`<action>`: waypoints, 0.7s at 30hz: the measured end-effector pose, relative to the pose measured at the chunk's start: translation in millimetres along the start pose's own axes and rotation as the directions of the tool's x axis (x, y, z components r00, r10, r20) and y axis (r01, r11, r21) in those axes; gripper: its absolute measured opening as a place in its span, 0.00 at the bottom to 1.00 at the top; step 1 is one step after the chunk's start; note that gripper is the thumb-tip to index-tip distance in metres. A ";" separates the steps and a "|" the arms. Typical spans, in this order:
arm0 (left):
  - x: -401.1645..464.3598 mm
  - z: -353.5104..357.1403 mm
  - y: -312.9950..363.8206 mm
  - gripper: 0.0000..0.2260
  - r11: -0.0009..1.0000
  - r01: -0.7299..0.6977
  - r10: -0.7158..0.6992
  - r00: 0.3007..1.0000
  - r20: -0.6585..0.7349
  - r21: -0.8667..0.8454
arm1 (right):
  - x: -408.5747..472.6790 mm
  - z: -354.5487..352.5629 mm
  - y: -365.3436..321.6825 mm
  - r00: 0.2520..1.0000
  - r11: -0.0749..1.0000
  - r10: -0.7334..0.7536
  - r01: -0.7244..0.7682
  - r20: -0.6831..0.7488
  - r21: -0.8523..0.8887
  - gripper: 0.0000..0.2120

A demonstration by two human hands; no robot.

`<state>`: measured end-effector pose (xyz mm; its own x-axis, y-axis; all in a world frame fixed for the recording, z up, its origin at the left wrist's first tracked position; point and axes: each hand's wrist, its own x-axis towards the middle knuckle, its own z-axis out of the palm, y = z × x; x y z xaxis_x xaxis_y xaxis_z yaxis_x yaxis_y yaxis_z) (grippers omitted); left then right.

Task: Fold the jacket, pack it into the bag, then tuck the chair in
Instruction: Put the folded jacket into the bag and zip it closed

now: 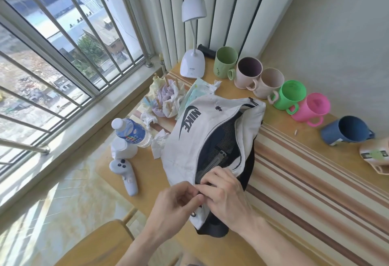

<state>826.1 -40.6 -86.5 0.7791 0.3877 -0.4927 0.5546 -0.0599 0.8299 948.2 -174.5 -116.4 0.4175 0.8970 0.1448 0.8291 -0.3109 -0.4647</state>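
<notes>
Nearest, over the desk's (210, 249) near edge: left hand (176, 204) and right hand (226, 197), fingertips pinched together at the near end of the white Nike bag's (185, 139) zipper; whether on the pull, impossible to tell. Beyond the fingers, running away toward the desk's far edge: the bag's long zip opening (219, 145), gaping, dark mesh inside. Below left, not yet tucked in: the wooden chair (101, 242).

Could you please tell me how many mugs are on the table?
7: light green mug, purple-lined mug, beige mug, bright green mug, pink mug, blue mug along the wall; a tipped cream mug at the right edge.
</notes>
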 end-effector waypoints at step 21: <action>27.2 26.5 -67.5 0.14 0.789 -0.109 0.276 0.942 -0.190 0.605 | 122.7 -78.5 181.7 0.606 0.637 0.766 -0.758 -0.213 0.136 0.12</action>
<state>817.6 -50.4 -162.8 0.8315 0.5235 -0.1856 0.5295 -0.6462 0.5496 1179.3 -145.5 -114.6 0.9677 0.2383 -0.0820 0.1613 -0.8357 -0.5250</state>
